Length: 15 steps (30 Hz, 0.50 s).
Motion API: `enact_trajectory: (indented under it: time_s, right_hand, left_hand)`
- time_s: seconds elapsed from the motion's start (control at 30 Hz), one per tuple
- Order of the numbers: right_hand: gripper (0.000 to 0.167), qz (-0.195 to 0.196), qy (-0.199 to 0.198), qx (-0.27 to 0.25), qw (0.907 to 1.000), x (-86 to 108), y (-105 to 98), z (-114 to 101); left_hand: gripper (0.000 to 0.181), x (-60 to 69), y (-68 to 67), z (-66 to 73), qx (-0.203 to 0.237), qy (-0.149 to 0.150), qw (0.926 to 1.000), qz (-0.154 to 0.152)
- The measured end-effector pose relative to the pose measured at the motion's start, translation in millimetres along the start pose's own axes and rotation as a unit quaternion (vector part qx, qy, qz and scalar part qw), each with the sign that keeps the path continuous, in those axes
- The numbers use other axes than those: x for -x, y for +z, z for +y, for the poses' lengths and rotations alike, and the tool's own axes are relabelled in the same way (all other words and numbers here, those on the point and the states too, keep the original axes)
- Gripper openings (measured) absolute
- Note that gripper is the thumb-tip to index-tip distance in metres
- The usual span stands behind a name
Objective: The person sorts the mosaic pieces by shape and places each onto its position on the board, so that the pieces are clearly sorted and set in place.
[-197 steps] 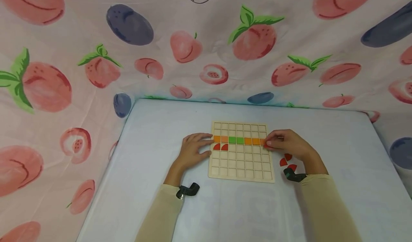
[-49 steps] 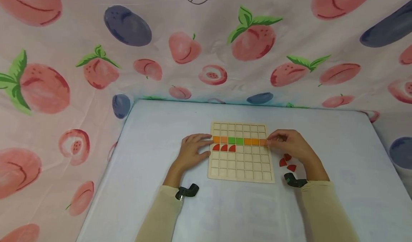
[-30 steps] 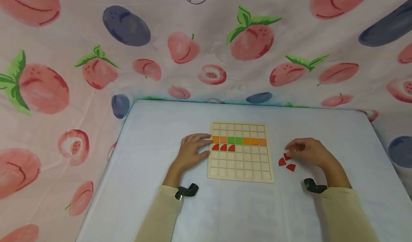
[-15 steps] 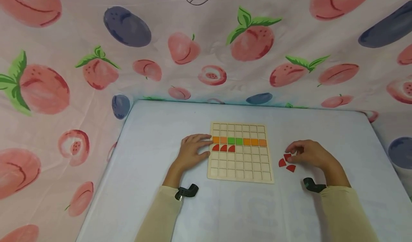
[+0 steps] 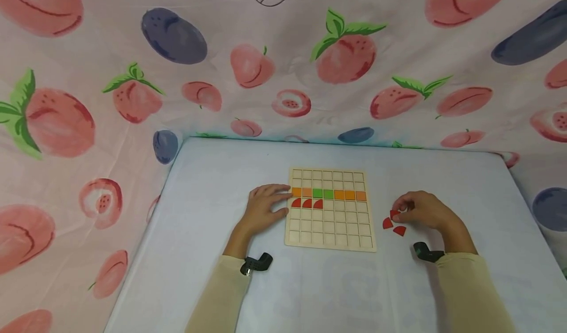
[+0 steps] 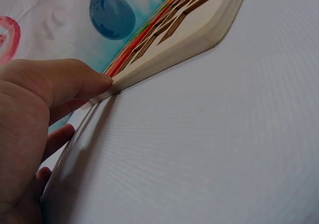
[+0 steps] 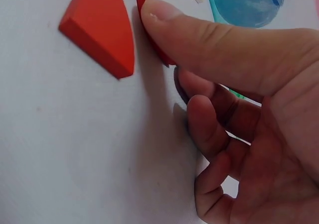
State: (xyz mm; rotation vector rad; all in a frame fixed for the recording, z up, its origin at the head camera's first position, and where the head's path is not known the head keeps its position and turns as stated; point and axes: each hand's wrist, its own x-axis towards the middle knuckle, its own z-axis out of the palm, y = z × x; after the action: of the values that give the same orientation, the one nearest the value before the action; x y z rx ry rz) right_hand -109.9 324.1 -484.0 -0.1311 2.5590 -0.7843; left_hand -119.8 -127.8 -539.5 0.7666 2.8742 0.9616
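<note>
A square wooden grid board (image 5: 330, 229) lies flat on the table. One row holds orange and green square tiles (image 5: 328, 194); just below it, three red quarter-circle pieces (image 5: 306, 203) sit in the leftmost cells. With fingers spread, my left hand (image 5: 262, 207) touches the board's left edge; its thumb (image 6: 92, 82) presses that edge in the left wrist view. To the right of the board, my right hand (image 5: 425, 212) pinches a red quarter-circle piece (image 5: 393, 215) between thumb and fingers, low over the table. Two similar loose pieces (image 5: 399, 230) lie beside it.
The table (image 5: 221, 175) has a pale cloth cover. Behind it and on the left hangs a fruit-printed curtain (image 5: 248, 23). A small dark camera sits on each wrist, such as the right wrist camera (image 5: 427, 252).
A third red piece has joined the row on the board. My right hand has gone from the board's right edge to the loose red pieces and taken one. My left hand stays put.
</note>
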Motion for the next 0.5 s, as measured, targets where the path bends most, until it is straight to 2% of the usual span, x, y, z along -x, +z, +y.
enact_trajectory:
  time_s: [0.23,0.4,0.5]
  right_hand:
    - [0.027,-0.001,0.005,0.005,1.0,-0.5,2.2,-1.4]
    - [0.024,-0.002,0.019,-0.012,0.9997,-0.2,4.9,1.2]
    - [0.023,0.002,0.014,-0.016,0.9998,-0.3,5.0,2.9]
  left_hand:
    - [0.042,0.3,-0.9,0.3,0.004,-0.004,1.0,-0.006]
    - [0.042,0.2,-0.7,1.2,0.004,-0.006,0.9999,-0.008]
    - [0.042,-0.1,-0.9,1.9,0.004,-0.007,0.9999,-0.007]
